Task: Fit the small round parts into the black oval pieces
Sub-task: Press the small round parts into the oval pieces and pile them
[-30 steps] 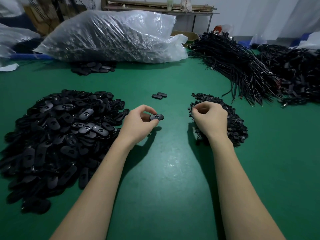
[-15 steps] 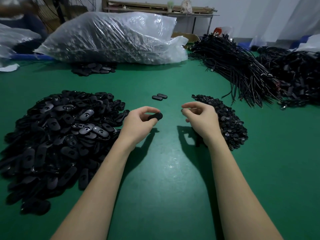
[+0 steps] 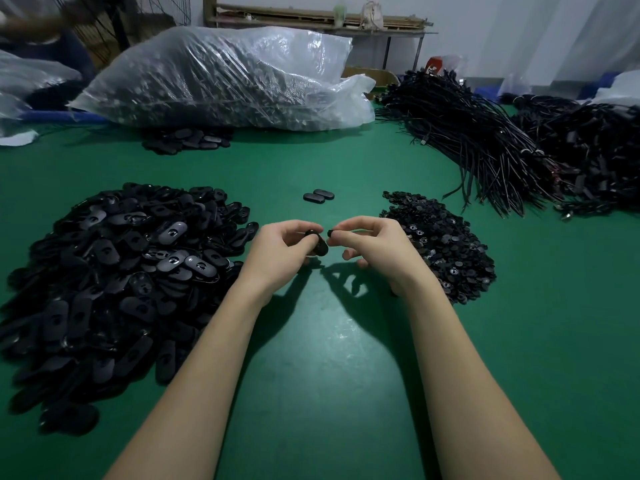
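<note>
A green desk [image 3: 311, 393] fills the view, its surface matte with a faint sheen in the middle. At far left, crumpled clear plastic [image 3: 20, 95] lies at the desk's edge. Nearer, on the left side, a broad heap of black oval pieces [image 3: 114, 282] spreads over the green. Behind it lies a big clear plastic sack [image 3: 221, 77] stuffed with dark parts, with a small cluster of ovals [image 3: 187, 142] at its foot. Two loose oval pieces [image 3: 319, 196] lie side by side near the middle of the desk.

Just in front of them the hands meet above the surface. The left hand [image 3: 280, 251] pinches one black oval piece [image 3: 317, 242] between thumb and curled fingers, tilted on edge. The right hand [image 3: 375, 249] pinches a small round part [image 3: 330, 233] at its fingertips, held just beside the oval's upper end; whether the two touch cannot be told.

Right of the hands sits a lower heap of small round parts [image 3: 440, 244]. Further right and back, thick bundles of black cords [image 3: 485, 147] sprawl across the desk. Along the far white wall runs a wooden shelf [image 3: 311, 20] with a pale bag on it. A red packet [image 3: 434, 65] behind the cords bears markings too small to read.
</note>
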